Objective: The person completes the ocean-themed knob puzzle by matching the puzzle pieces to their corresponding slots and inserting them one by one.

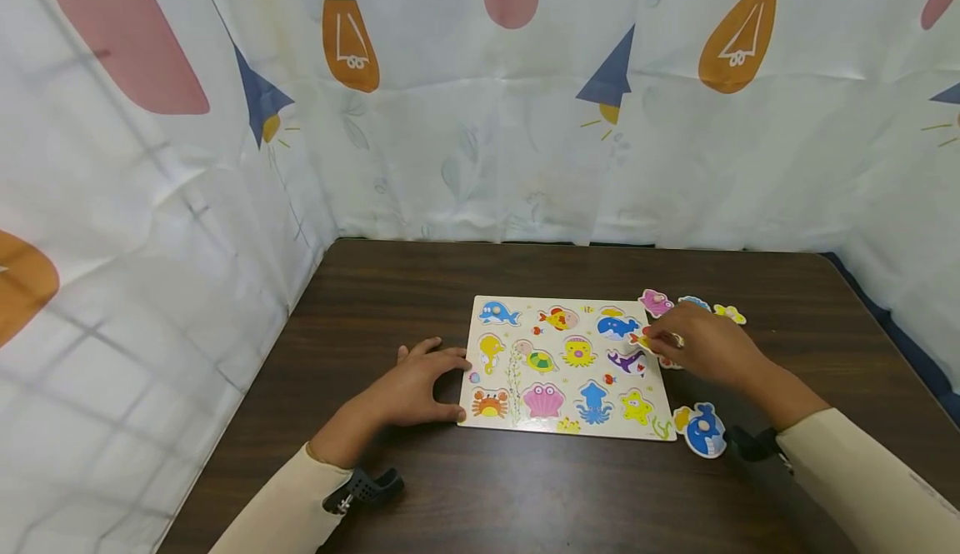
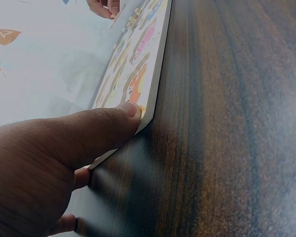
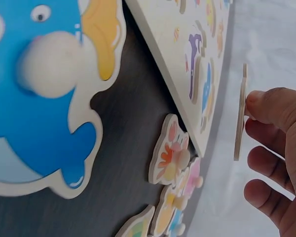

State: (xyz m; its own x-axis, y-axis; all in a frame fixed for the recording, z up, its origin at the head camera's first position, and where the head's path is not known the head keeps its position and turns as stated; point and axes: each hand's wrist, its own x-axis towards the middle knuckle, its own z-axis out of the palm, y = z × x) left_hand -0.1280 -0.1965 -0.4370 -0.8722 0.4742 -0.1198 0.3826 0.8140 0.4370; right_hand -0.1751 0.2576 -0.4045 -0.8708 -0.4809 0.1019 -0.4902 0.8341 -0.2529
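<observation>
A pale puzzle board [image 1: 555, 371] printed with sea animals lies flat on the dark table. My left hand [image 1: 408, 387] is at its left edge, the thumb [image 2: 108, 126] resting on the corner by the orange crab picture and the fingers spread. My right hand [image 1: 705, 344] is over the board's right edge and pinches a thin wooden piece [image 3: 240, 113], seen edge-on in the right wrist view; its face shows yellow and red in the head view [image 1: 642, 341]. The other fingers of that hand [image 3: 281, 143] are loosely bent.
Knobbed pieces lie right of the board: a blue whale [image 1: 705, 431] near the right wrist, a pink fish [image 1: 656, 302], a yellow piece [image 1: 729, 314] and a crab-like piece [image 3: 168, 153]. A printed white cloth [image 1: 480, 162] hangs behind the table [image 1: 465, 487].
</observation>
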